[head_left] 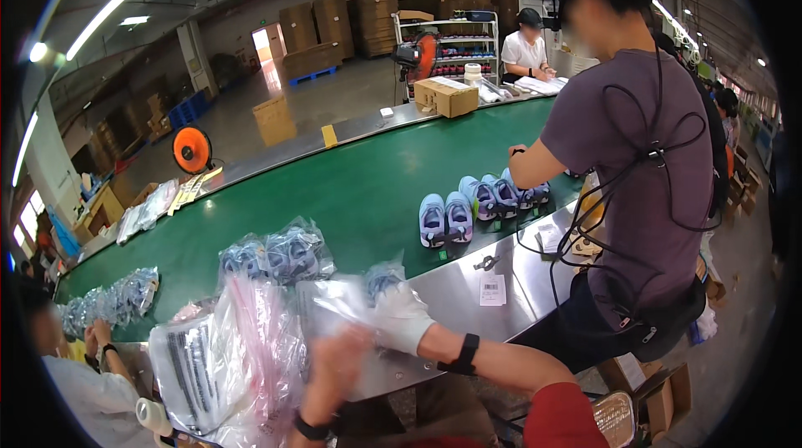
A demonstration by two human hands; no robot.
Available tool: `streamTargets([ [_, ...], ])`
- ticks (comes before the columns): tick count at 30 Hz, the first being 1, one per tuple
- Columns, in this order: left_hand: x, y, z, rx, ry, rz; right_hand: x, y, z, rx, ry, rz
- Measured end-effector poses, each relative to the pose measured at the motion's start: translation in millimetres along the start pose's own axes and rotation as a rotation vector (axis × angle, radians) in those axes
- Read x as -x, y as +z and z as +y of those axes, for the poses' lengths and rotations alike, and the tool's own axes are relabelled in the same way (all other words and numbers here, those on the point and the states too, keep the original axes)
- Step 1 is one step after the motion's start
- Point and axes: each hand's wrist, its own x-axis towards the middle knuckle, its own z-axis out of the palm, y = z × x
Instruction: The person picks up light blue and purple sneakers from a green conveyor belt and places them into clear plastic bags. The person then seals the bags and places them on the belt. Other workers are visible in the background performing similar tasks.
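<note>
A clear plastic bag (332, 296), blurred by motion, spans the space in front of my two hands. My bare left hand (341, 358) is at its lower edge, too smeared to show how the fingers lie. In a white glove, my right hand (401, 320) is closed at the bag's right side, its fingertips partly hidden. Just beyond the glove is a pale blue shoe (384, 278) under clear plastic. Left of my hands, a stack of flat clear bags (251, 344) lies on the metal table edge. Bagged shoes (280, 254) sit behind that stack.
A green conveyor belt (359, 168) runs across ahead, carrying unbagged lilac shoes (445, 221) and more bagged shoes (113, 302) at left. Close on my right stands a co-worker (643, 139) with cables; another person (92, 381) works at left. A tag (492, 290) lies on the metal edge.
</note>
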Motion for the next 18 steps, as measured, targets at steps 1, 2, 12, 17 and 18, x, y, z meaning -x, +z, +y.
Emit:
streamTargets([
  [1,-1,13,26,-0.197,0.213,-0.208,-3,10,4,-0.014,-0.028,0.102],
  [2,2,47,38,-0.015,0.248,-0.358,7,6,11,0.002,-0.015,0.188],
  [12,-57,38,26,0.137,-0.182,-0.16,-52,45,10,-0.034,-0.079,0.432],
  [17,-71,31,21,0.36,-0.422,0.157,-118,36,52,0.1,0.095,0.583],
  [18,-72,26,13,0.292,-0.383,0.189,-132,34,56,0.131,0.13,0.615],
])
